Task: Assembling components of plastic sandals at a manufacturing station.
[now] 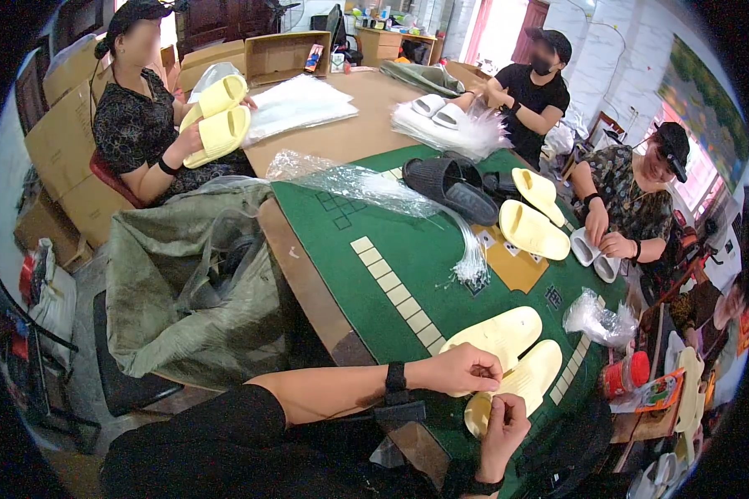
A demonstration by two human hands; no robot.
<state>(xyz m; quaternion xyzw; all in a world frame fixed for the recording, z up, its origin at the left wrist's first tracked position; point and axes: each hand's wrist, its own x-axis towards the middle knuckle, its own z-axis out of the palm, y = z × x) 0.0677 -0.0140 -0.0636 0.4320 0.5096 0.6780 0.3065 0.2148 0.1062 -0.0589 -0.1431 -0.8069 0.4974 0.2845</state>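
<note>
A pale yellow moulded slipper (534, 371) is noted on the green printed mat (424, 266), its long axis directed rightward and away from both hands. The left hand (462, 369) and right hand (503, 431) are found pinched over its nearer end; whether anything thin is gripped cannot be determined.

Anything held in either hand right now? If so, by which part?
Can't tell. The left hand and right hand are bent over the nearest yellow slippers; anything between their fingers is too small to make out.
</note>
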